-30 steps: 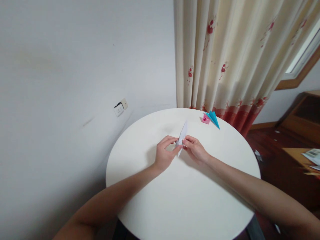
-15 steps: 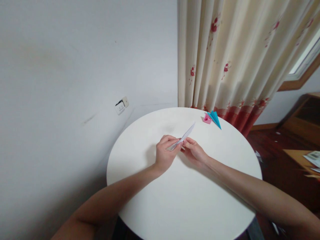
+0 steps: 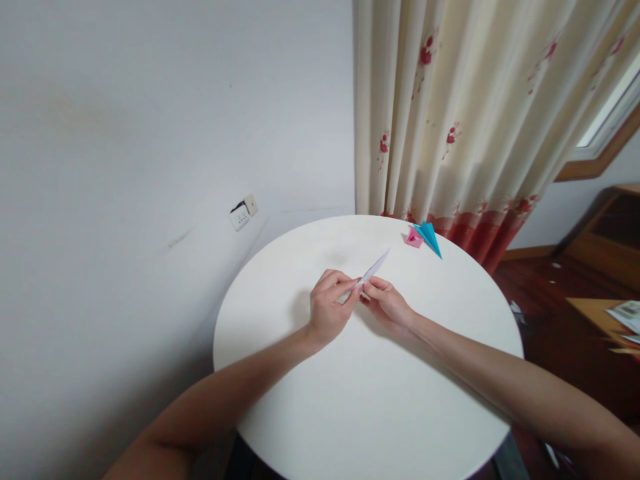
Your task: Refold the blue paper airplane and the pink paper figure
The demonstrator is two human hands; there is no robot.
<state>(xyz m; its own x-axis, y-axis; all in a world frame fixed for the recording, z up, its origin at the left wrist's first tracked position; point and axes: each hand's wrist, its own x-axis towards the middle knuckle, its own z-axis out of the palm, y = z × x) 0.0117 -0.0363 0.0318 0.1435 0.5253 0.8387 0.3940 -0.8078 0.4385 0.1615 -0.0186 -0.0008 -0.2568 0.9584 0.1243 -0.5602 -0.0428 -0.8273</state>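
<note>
A folded piece of white paper (image 3: 375,265) is held between my two hands above the white round table (image 3: 370,400). Its pointed end tilts up and away to the right. My left hand (image 3: 331,307) pinches the lower left part between thumb and fingers, covering much of it. At the lower right edge, the thumb and fingers of my right hand (image 3: 389,303) are closed on the same paper. Farther back on the table lie a blue paper plane (image 3: 429,239) and a small pink folded paper (image 3: 414,237), side by side.
Behind the table hangs a cream curtain (image 3: 440,120) with red flowers. A wall socket (image 3: 240,217) sits on the white wall at the left. To the right, a low wooden table (image 3: 595,320) bears papers, and a window frame (image 3: 597,167) shows above.
My left thumb and fingers have closed a little more over the paper's lower end, so less of it shows there. My right hand has barely shifted.
</note>
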